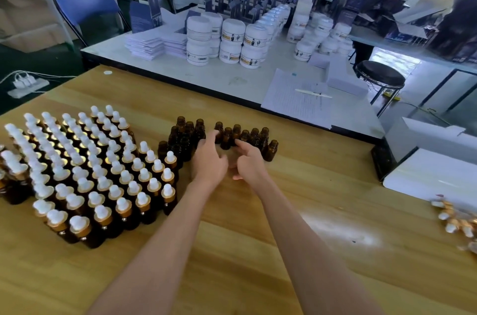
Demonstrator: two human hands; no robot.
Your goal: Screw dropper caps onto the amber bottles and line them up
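Head: left hand, right hand at uncapped bottles.

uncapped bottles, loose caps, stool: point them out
uncapped bottles [270, 150]: head view, body of the rightmost bottle.
loose caps [444, 216]: head view, a white bulb.
stool [380, 76]: head view, seat top.

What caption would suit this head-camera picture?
Left hand and right hand reach for uncapped amber bottles beside capped rows.

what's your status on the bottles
Left hand and right hand open, empty, at the uncapped bottles. Capped bottles grouped left. Loose caps far right. Nothing blocking.
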